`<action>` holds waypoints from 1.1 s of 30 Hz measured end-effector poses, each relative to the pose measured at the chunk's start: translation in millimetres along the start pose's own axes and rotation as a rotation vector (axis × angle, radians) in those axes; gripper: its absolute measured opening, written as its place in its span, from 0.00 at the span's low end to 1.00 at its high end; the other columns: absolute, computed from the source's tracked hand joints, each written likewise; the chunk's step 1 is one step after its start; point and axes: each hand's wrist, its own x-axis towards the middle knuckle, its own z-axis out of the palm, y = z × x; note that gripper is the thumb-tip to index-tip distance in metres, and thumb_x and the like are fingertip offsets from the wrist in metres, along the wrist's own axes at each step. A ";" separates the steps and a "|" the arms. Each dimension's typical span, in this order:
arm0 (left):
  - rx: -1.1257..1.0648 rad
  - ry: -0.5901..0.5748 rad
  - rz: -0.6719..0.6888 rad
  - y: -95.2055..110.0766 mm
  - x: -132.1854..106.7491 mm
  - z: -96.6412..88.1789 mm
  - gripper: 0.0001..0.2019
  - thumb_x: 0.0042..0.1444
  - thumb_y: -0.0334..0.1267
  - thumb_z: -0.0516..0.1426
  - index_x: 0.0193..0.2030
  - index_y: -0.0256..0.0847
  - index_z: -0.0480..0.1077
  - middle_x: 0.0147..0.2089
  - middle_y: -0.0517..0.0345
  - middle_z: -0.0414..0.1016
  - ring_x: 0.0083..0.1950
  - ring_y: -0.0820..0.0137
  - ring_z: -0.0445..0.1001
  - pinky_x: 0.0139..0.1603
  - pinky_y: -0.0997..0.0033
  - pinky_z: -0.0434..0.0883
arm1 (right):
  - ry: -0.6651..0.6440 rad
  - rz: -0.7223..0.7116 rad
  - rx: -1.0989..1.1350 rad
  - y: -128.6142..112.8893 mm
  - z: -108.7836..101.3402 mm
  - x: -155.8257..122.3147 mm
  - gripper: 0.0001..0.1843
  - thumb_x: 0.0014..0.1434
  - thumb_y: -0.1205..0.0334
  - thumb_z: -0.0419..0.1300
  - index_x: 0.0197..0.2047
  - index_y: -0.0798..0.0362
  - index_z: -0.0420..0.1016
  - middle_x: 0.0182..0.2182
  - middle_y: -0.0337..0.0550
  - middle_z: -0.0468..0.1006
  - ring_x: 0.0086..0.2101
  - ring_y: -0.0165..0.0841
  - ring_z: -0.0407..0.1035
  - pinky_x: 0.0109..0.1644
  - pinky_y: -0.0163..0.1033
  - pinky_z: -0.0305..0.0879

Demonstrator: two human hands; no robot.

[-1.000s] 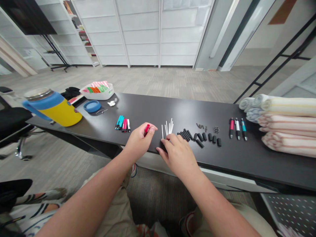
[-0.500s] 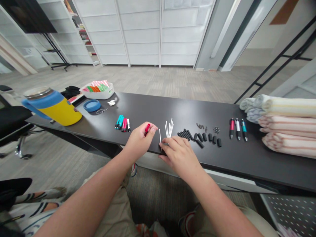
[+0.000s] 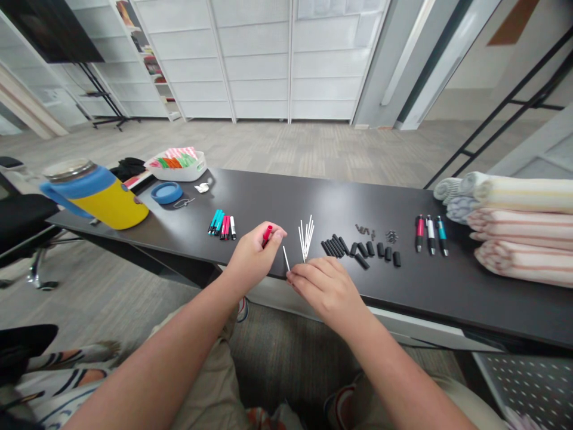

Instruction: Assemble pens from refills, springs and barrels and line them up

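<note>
My left hand (image 3: 254, 255) is closed around a red pen barrel (image 3: 267, 232), held just over the black table (image 3: 277, 197) near its front edge. My right hand (image 3: 323, 286) pinches one thin white refill (image 3: 285, 258), which points up and left towards the red barrel. Just behind my right hand several more white refills (image 3: 306, 236) lie fanned out on the table. To their right lie several black pen sleeves (image 3: 358, 248).
Several teal, red and white pen barrels (image 3: 222, 224) lie left of my left hand. Small springs and tips (image 3: 376, 233) and three assembled pens (image 3: 430, 232) lie to the right, beside stacked folded towels (image 3: 514, 224). A yellow and blue jug (image 3: 96, 194), a blue ring (image 3: 166, 192) and a white tray (image 3: 178, 163) stand at the far left.
My right hand has picked one white refill out of the fan and drawn it back and to the left, towards the red barrel. My left hand has stayed put.
</note>
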 end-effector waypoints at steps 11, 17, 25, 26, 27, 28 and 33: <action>0.116 -0.193 0.168 9.8 -6.2 5.5 0.12 0.74 0.40 0.48 0.45 0.43 0.72 0.39 0.59 0.78 0.37 0.67 0.74 0.42 0.68 0.66 | 0.528 0.360 0.276 -4.7 -57.9 11.9 0.11 0.65 0.70 0.68 0.46 0.44 0.80 0.40 0.39 0.88 0.40 0.38 0.82 0.47 0.48 0.75; 0.138 -0.196 0.192 7.1 -4.3 10.1 0.08 0.71 0.35 0.49 0.45 0.44 0.70 0.41 0.58 0.79 0.41 0.66 0.76 0.44 0.67 0.67 | 0.526 0.345 0.284 -7.1 -61.7 10.0 0.10 0.65 0.70 0.68 0.46 0.44 0.80 0.39 0.39 0.88 0.41 0.39 0.83 0.47 0.48 0.75; 0.270 -0.297 0.290 9.7 -5.7 18.4 0.10 0.72 0.36 0.49 0.45 0.43 0.72 0.44 0.54 0.81 0.46 0.62 0.77 0.49 0.64 0.69 | 0.340 0.324 0.283 -1.7 -58.6 14.7 0.05 0.69 0.66 0.65 0.45 0.46 0.81 0.40 0.39 0.88 0.41 0.36 0.82 0.49 0.46 0.75; 0.280 -0.314 0.296 10.4 -6.3 19.8 0.10 0.72 0.36 0.49 0.46 0.43 0.73 0.44 0.53 0.81 0.46 0.61 0.78 0.49 0.64 0.70 | 0.316 0.323 0.293 -1.2 -57.7 15.3 0.04 0.70 0.65 0.65 0.45 0.46 0.81 0.40 0.40 0.88 0.41 0.36 0.82 0.49 0.46 0.75; 0.282 -0.332 0.295 11.0 -7.0 21.1 0.11 0.73 0.36 0.49 0.46 0.43 0.73 0.45 0.53 0.81 0.46 0.61 0.78 0.49 0.64 0.70 | 0.298 0.320 0.302 -0.8 -56.9 15.8 0.04 0.70 0.65 0.64 0.44 0.46 0.80 0.40 0.40 0.88 0.41 0.36 0.82 0.49 0.46 0.75; 0.280 -0.350 0.291 11.3 -7.8 22.2 0.12 0.73 0.37 0.48 0.46 0.43 0.73 0.45 0.52 0.82 0.46 0.62 0.78 0.48 0.64 0.70 | 0.284 0.315 0.311 -0.5 -56.4 16.1 0.04 0.71 0.65 0.64 0.44 0.47 0.80 0.40 0.40 0.88 0.41 0.36 0.82 0.49 0.45 0.75; 0.240 -0.393 0.259 11.8 -10.5 23.5 0.12 0.73 0.36 0.47 0.46 0.44 0.72 0.42 0.55 0.82 0.42 0.63 0.79 0.43 0.66 0.69 | 0.265 0.272 0.317 0.5 -57.7 16.4 0.05 0.72 0.66 0.63 0.45 0.47 0.80 0.42 0.41 0.88 0.42 0.35 0.82 0.50 0.45 0.75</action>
